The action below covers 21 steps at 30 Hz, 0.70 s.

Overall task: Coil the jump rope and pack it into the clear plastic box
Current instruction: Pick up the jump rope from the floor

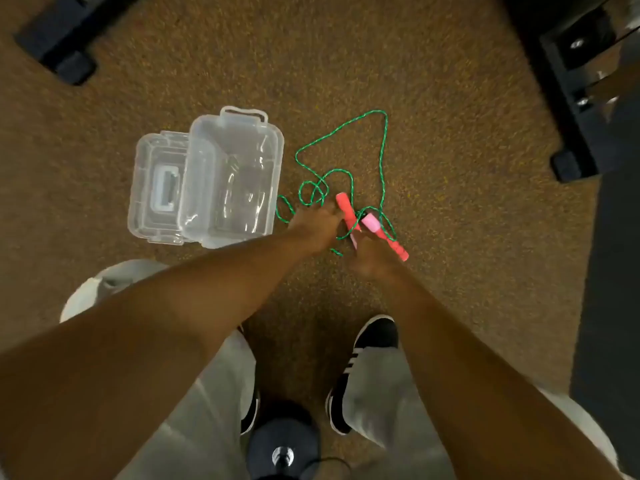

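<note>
The green jump rope (382, 143) lies in loose loops on the brown carpet, right of the clear plastic box (273, 147). The box stands without its lid, with nothing inside. Its two red and pink handles cross near my hands. My left hand (317, 225) reaches in from the left, its fingers curled against the upper handle (346, 209). From below, my right hand (369, 259) grips the lower handle (391, 242) just under its pink part. Both hands are blurred, and rope strands run between them.
The box's clear lid (157, 185) lies flat against its left side. Black equipment bases stand at the top left (55, 39) and at the right (575, 109). My shoes (367, 358) and a dark round weight (282, 441) are below the hands.
</note>
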Motion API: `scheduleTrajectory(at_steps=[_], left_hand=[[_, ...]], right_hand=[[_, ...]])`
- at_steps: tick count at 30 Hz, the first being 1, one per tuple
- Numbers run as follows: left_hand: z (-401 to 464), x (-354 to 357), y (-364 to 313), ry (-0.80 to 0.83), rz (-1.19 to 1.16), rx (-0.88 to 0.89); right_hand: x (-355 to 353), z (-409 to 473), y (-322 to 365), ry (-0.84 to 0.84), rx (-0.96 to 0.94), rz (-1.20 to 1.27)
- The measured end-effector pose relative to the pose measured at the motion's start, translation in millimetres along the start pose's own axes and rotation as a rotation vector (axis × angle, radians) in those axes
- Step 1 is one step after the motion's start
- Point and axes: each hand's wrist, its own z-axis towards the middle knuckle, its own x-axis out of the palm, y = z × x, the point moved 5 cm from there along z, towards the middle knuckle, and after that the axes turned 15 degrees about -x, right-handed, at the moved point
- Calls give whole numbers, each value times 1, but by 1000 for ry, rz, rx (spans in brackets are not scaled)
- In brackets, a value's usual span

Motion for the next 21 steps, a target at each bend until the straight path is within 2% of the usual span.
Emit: scheduleTrajectory(at_steps=[3,7,14,16,18,21], left_hand=[[56,23,-6,-76,43,23],[107,59,-27,-103,212,131],[117,76,-26,-333,350,194],[117,71,-21,-291,399,179],[120,69,-16,-158,403,159],[107,55,-17,-13,184,159]], right_hand=[[19,31,-27,-51,2,6],[27,43,-45,7,26,-7],[23,55,-28,-34,20,-22],[21,55,-24,-44,16,-28],[16,55,-21,-47,17,-15],[1,49,-20,-95,8,-9]])
